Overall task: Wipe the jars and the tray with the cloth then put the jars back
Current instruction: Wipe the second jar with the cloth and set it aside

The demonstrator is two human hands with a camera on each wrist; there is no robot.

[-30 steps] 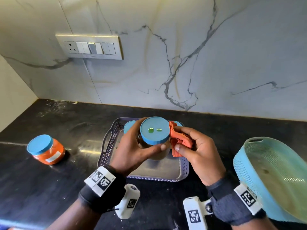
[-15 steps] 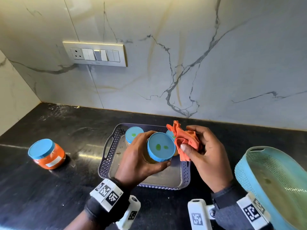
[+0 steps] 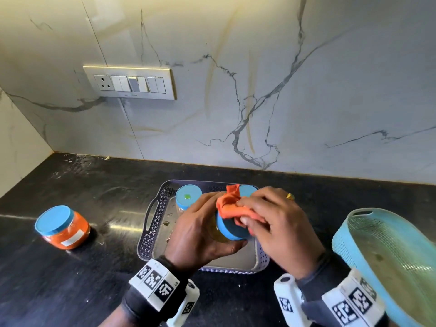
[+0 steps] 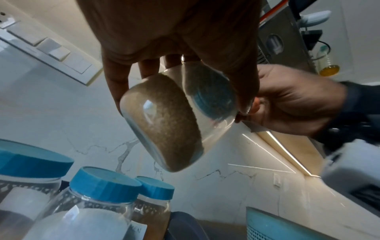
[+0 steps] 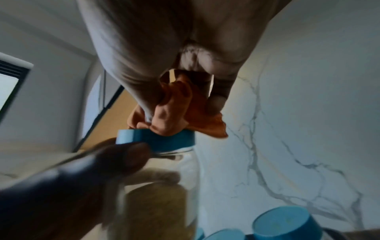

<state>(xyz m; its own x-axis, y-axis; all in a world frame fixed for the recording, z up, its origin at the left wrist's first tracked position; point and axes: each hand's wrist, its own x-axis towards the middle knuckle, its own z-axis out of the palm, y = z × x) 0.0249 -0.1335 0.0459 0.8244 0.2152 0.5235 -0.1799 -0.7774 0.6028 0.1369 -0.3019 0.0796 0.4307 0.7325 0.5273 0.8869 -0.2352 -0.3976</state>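
My left hand grips a clear jar with a blue lid and tan grains inside, tilted above the grey perforated tray. With my right hand I pinch the orange cloth and press it on the lid's top. Two more blue-lidded jars stand at the back of the tray: one on the left, one partly hidden behind the cloth. An orange-filled jar with a blue lid stands apart on the black counter at the left.
A light blue perforated basket sits at the right, close to my right wrist. A marble wall with a switch panel rises behind the black counter.
The right hand brought the cloth from beside the jar onto the top of its lid, covering the green spots. The left hand keeps holding the jar, now tilted more.
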